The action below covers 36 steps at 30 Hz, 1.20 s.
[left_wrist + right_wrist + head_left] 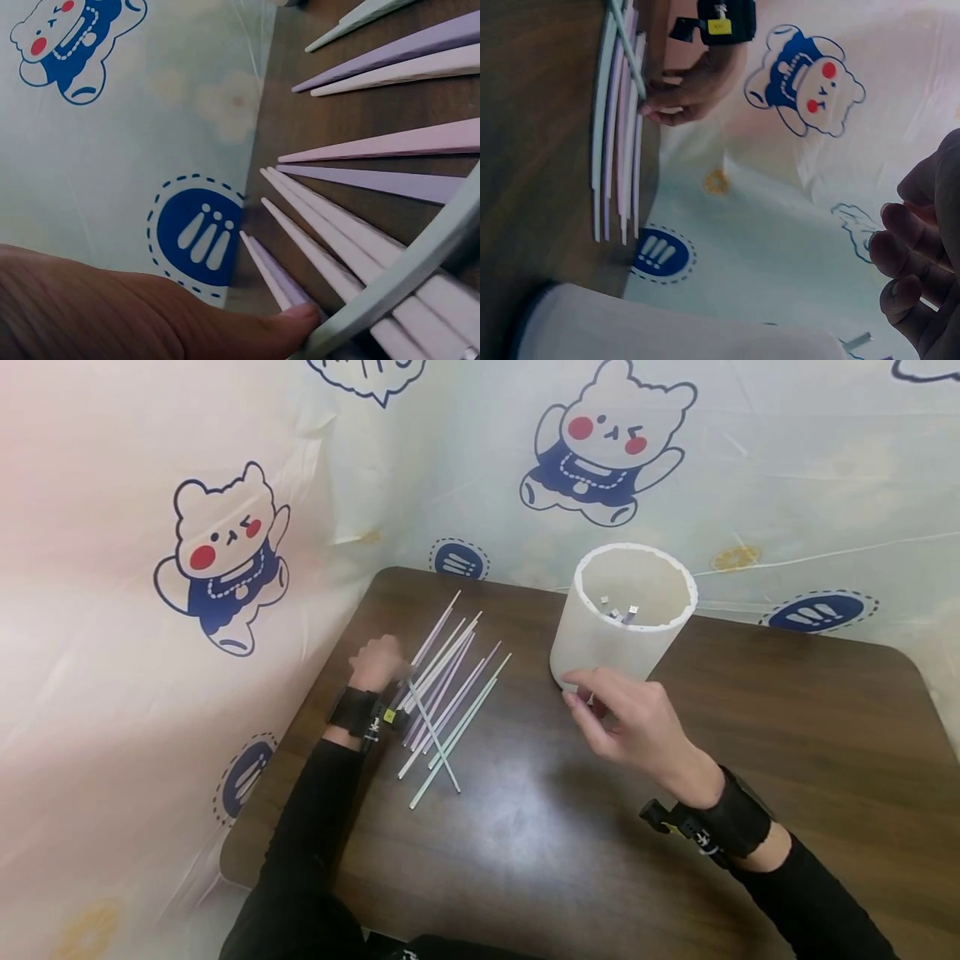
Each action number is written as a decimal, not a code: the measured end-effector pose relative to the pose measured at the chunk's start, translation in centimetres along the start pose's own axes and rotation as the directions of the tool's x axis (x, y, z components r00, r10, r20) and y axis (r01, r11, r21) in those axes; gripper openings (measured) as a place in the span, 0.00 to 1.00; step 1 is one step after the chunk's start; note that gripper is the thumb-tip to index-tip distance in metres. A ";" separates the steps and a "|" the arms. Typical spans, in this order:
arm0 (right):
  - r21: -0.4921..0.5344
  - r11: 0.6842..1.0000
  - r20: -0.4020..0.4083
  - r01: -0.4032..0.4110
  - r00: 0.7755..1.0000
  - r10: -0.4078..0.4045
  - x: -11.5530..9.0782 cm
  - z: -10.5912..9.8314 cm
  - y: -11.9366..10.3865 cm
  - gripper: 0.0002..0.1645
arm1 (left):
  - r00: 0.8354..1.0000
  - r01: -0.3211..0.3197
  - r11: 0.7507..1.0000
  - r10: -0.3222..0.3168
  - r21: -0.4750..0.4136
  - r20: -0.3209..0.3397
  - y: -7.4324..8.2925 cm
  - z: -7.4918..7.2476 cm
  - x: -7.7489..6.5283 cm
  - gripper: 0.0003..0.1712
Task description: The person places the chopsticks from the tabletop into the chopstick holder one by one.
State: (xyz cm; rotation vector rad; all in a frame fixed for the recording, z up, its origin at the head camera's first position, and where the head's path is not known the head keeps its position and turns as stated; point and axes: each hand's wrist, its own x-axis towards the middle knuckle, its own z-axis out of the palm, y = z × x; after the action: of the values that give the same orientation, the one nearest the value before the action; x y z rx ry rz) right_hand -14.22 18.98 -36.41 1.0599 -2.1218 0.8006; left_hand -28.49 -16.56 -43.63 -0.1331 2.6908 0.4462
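Observation:
My left hand (377,664) is at the left of the table, pinching a pale green chopstick (434,735) near one end. That chopstick slants across a loose spread of pink, purple, white and green chopsticks (450,714). In the left wrist view, the thumb (255,330) presses against the pale green chopstick (420,259), while its fingers are out of sight. My right hand (637,722) hovers just in front of a white cylindrical container (600,639), its fingers loosely bent and nothing between them. Square chopstick ends (632,613) show inside the container.
A brown wooden table (517,843) carries everything, its far edge close behind the container. Patterned cloth (465,460) with cartoon bears hangs along the back and left sides. Each wrist wears a black strap (731,814) with a small camera.

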 end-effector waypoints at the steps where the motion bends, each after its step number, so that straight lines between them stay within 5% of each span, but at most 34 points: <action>1: 0.005 1.000 0.013 0.004 1.000 -0.004 -0.2 0.3 -0.1 0.14 | 1.000 -0.002 1.000 0.002 -0.003 0.000 -0.1 0.1 0.0 0.22; 16: 0.038 0.999 0.068 -0.005 0.998 0.003 -1.1 1.6 -0.3 0.11 | 0.995 -0.016 0.986 -0.002 -0.168 -0.104 -0.4 0.2 -0.4 0.10; 19: 0.039 0.999 0.079 -0.026 0.997 0.023 -1.2 1.4 -0.2 0.11 | 0.983 -0.078 0.975 0.040 -0.208 -0.180 -0.1 -0.6 -0.7 0.11; 23: 0.057 0.997 0.090 -0.060 0.994 0.055 -1.2 1.3 -0.1 0.11 | 0.947 -0.187 0.957 0.115 -0.224 -0.302 1.1 -2.4 -1.9 0.12; 27: 0.061 0.997 0.088 -0.056 0.995 0.050 -1.1 1.3 0.1 0.12 | 0.892 -0.307 0.917 0.184 -0.255 -0.414 3.0 -4.4 -4.5 0.12; 31: 0.073 0.994 0.099 -0.079 0.992 0.072 -0.9 1.3 0.2 0.13 | 0.795 -0.442 0.856 0.235 -0.269 -0.559 5.1 -6.0 -7.9 0.11; 33: 0.078 0.993 0.099 -0.085 0.992 0.077 -0.8 1.3 0.2 0.13 | 0.729 -0.507 0.823 0.252 -0.255 -0.637 6.3 -6.6 -9.8 0.12; 36: 0.075 0.994 0.087 -0.075 0.994 0.069 -0.8 1.5 0.4 0.12 | 0.599 -0.617 0.759 0.281 -0.208 -0.750 8.1 -7.3 -12.9 0.13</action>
State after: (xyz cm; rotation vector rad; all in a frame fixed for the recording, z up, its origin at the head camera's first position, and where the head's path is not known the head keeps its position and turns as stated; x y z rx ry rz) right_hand -14.54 18.40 -37.97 1.0802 -2.2267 0.8945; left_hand -20.72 -10.98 -29.74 0.3851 3.2689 1.4638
